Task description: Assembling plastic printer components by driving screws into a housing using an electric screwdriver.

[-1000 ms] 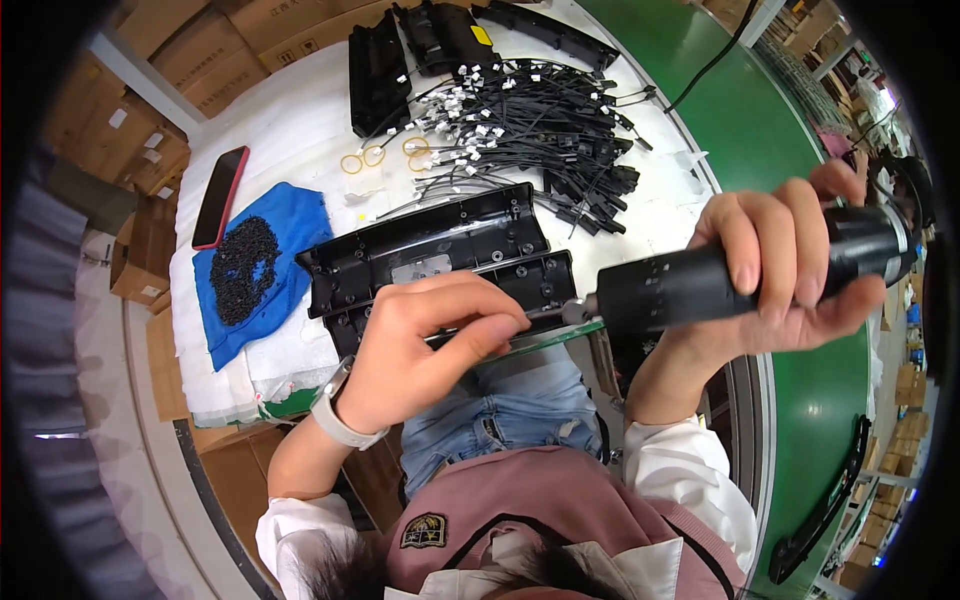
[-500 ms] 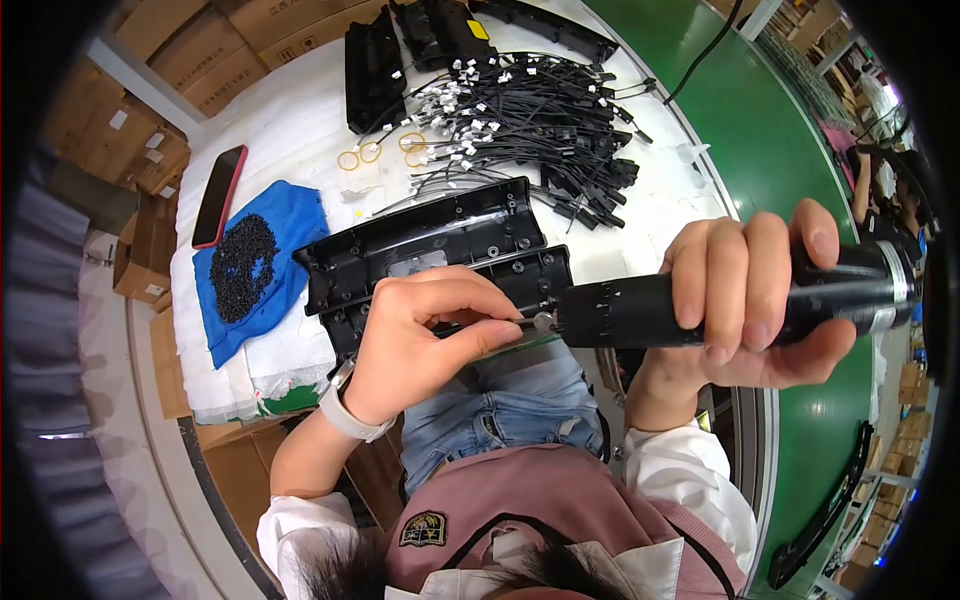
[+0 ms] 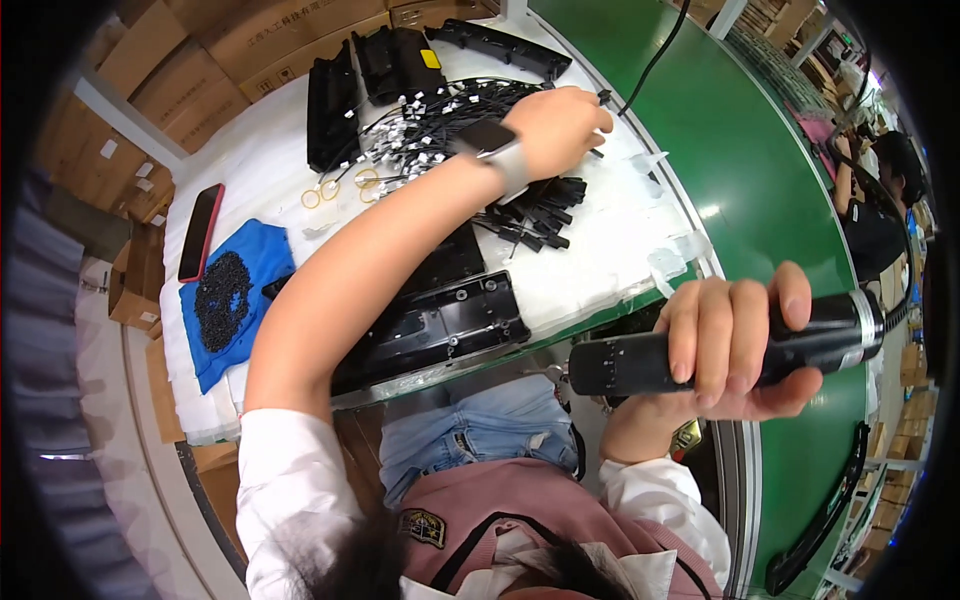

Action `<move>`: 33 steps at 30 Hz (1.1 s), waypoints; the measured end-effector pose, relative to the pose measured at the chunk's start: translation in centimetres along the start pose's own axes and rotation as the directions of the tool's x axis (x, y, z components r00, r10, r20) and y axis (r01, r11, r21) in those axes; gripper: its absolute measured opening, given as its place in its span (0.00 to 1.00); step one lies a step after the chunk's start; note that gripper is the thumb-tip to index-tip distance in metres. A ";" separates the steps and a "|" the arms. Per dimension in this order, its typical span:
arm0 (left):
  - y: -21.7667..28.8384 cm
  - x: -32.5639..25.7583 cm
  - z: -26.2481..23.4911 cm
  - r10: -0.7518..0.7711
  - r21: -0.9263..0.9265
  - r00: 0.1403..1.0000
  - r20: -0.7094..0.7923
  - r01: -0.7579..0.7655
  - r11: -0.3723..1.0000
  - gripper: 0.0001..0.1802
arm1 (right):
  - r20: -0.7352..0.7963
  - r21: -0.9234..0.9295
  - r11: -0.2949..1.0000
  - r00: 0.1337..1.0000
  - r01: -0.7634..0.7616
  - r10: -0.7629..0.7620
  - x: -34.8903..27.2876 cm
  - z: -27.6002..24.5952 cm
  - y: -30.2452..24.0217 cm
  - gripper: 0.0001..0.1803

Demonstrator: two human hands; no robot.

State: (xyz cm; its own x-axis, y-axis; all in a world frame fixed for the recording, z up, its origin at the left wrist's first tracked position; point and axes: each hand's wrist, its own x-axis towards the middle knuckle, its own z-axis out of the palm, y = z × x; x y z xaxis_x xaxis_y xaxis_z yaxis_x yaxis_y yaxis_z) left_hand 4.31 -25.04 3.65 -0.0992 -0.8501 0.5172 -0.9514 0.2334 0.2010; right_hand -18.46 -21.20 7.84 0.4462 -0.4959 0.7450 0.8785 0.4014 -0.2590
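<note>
My right hand (image 3: 735, 345) is wrapped round a black electric screwdriver (image 3: 625, 364) with a silver band, held level beyond the table's right front edge. My left arm stretches over the table, and my left hand (image 3: 560, 130) is at the right side of a pile of black cables (image 3: 410, 125) with white connectors. Its fingers are curled down; what they hold, if anything, is hidden under them. Two long black plastic housings lie at the front edge; my forearm covers much of them, the nearer housing (image 3: 450, 320) showing best.
A blue cloth (image 3: 265, 245) with many small black screws (image 3: 222, 300) lies at the left, beside a red-edged phone (image 3: 201, 232). Rubber bands (image 3: 330, 190) lie near the cables. More black housings (image 3: 333, 110) stand at the back. A person (image 3: 880, 205) sits far right.
My left hand has left the screwdriver's tip and reached out to the cables. The screwdriver, still in my right hand, has moved slightly down. The whole view has shifted.
</note>
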 end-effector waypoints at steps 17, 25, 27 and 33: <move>2.8 -2.0 -17.3 -0.374 -0.325 0.872 -0.316 0.271 0.906 0.08 | -0.111 -0.032 0.998 0.992 -0.060 0.056 -0.4 -3.4 -0.6 0.20; 3.1 -19.6 -15.0 -0.510 -0.190 0.860 0.017 0.504 0.843 0.12 | 0.051 -0.011 0.981 0.980 -0.194 0.194 0.4 -2.0 3.0 0.24; 3.9 -21.5 -14.0 -0.607 -0.272 0.787 0.108 0.611 0.744 0.08 | 0.071 -0.013 0.975 0.972 -0.222 0.223 0.7 -1.2 4.6 0.25; 3.8 -24.3 -11.1 -0.549 -0.296 0.831 0.090 0.548 0.782 0.05 | 0.159 -0.093 0.967 0.955 -0.237 0.250 1.5 1.6 9.3 0.23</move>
State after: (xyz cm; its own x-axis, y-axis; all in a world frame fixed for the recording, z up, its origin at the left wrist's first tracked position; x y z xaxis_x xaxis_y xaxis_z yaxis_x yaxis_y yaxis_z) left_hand 6.32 1.77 1.12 0.4132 -0.8771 0.2447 -0.7120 -0.1437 0.6874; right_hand -9.91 -16.95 7.56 0.6184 -0.2506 0.7449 0.7594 0.4344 -0.4843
